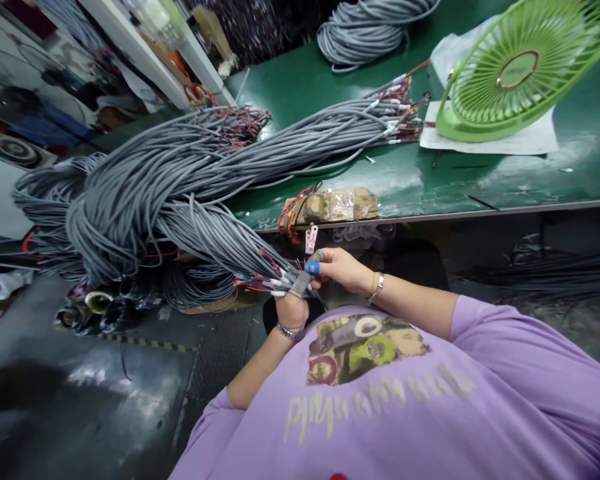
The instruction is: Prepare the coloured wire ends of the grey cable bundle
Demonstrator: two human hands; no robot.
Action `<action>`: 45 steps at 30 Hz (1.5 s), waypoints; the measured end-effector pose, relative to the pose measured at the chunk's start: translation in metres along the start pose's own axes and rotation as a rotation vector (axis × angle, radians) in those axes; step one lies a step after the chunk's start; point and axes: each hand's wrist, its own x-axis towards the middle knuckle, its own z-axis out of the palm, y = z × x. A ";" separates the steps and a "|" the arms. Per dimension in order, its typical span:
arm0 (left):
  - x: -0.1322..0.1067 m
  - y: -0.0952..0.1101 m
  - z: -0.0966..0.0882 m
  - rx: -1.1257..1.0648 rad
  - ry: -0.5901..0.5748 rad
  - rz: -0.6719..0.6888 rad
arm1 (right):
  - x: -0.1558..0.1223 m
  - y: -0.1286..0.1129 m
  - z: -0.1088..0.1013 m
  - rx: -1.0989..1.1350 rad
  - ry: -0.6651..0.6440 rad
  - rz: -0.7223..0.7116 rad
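Note:
My left hand [293, 311] is closed in a fist, with grey wrapping on its thumb, at the loose ends of a bundle of grey cables [220, 233]. Thin coloured wires [255, 283] and white sleeves stick out of these ends beside it. Close against it, my right hand [347, 270] is pinched at the fingertips, blue tape round one digit. Fine wire ends show between the two hands; the fingers hide most of what is gripped. The bundle hangs over the table edge towards me.
More grey cables [125, 180] lie heaped on the green table [405, 180], their stripped ends near a green fan [517, 70]. At the front edge sits a taped wooden block [350, 203] with a pale clip [311, 239] below. A cable coil [370, 33] lies at the back.

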 end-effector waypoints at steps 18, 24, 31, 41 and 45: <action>0.001 0.004 0.006 -0.038 0.081 0.018 | -0.002 0.001 -0.004 -0.010 0.066 -0.013; -0.001 0.008 0.007 -0.005 0.109 0.027 | -0.002 -0.003 0.000 -0.032 0.030 0.017; -0.001 0.011 0.009 -0.053 0.136 0.044 | -0.002 -0.004 0.003 0.002 0.056 0.018; -0.004 0.016 0.016 -0.220 0.115 -0.055 | -0.001 0.001 -0.001 0.077 0.106 0.052; -0.004 0.016 0.013 -0.314 0.094 -0.096 | 0.005 0.003 -0.012 0.231 0.177 0.117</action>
